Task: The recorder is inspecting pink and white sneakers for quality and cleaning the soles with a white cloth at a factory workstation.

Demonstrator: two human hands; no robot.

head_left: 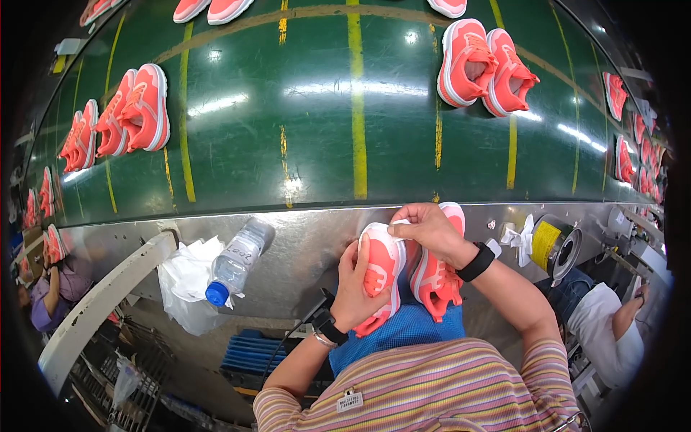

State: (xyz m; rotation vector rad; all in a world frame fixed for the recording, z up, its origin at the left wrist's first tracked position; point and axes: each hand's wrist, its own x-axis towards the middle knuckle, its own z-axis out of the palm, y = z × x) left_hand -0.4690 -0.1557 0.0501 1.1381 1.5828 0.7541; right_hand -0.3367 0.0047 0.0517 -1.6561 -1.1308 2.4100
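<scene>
My left hand (pixel 353 288) is closed around the side of a coral sneaker (pixel 381 261) with a white sole, its toe pointing away from me. The fingers of my right hand (pixel 430 232) are pinched together at that sneaker's toe. Something small and whitish shows at the fingertips, too small to name. A second coral sneaker (pixel 433 281) lies just right of the first, partly beneath my right hand and wrist. Both shoes rest at the near edge of the metal ledge, over blue mesh cloth (pixel 410 335) on my lap.
Beyond the metal ledge (pixel 309 245) runs a green conveyor belt (pixel 288 108) carrying several pairs of coral sneakers (pixel 475 65). A water bottle (pixel 240 261) and crumpled white paper (pixel 188 270) lie left. Right are a tape roll (pixel 556 247) and tissue (pixel 520 234). Other people sit at both sides.
</scene>
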